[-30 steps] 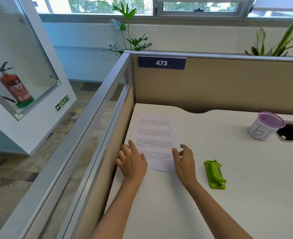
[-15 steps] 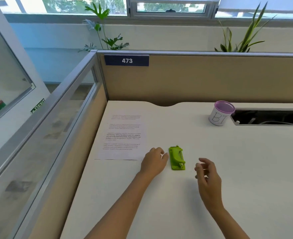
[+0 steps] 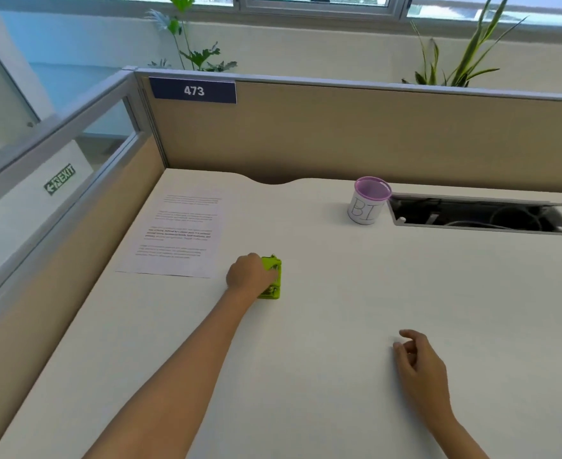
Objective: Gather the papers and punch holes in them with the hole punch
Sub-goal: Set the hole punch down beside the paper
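Observation:
A printed sheet of paper (image 3: 178, 235) lies flat at the desk's far left, with no hand on it. Just right of its near corner sits a lime-green hole punch (image 3: 273, 278). My left hand (image 3: 249, 276) is closed over the punch's left side, fingers wrapped on top and hiding part of it. My right hand (image 3: 418, 362) hovers low over the bare desk nearer to me and well to the right, fingers loosely curled, holding nothing.
A white cup with a purple rim (image 3: 369, 200) stands at the back, beside an open cable tray (image 3: 478, 215) cut into the desk (image 3: 339, 326). Beige partition walls (image 3: 339, 134) close the back and left sides.
Both hands left the paper. My left hand went right and closed on the hole punch. My right hand drew back towards me and to the right.

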A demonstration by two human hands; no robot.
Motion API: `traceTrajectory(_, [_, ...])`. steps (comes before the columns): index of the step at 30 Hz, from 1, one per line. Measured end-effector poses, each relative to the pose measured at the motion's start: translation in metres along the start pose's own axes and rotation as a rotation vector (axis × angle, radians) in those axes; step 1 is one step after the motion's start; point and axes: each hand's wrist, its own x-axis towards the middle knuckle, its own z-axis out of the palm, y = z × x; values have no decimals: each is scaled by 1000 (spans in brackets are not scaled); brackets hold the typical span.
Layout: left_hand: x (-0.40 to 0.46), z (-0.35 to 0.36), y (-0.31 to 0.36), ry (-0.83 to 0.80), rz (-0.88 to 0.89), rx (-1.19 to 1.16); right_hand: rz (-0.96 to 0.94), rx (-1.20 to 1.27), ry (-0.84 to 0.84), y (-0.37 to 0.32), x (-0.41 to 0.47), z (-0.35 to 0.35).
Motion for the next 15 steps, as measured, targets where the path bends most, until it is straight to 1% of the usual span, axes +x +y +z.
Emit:
traceTrajectory(3, [1,-7,-8,6,-7,-84,-63,-35,-30,2,-1,-1])
traceTrajectory(6, [-5,-8,-28,24,-6,-287,-112,-51,-56,3,-3,-1])
traceTrajectory(8, [-14,-7,-43,9,-33,-537,-138,-52,-74,5,-5,-3])
traceTrajectory(11, [-34,2,-60,-30,-124,-1010,-165,-48,-100,6,-7,-5])
traceTrajectory(13, [-49,10,-64,-26,-151,-1241,-174,-43,-106,5,-7,-5])
traceTrajectory(15, [-62,18,-64,-34,-174,-1411,-171,-43,-104,5,-7,-5])
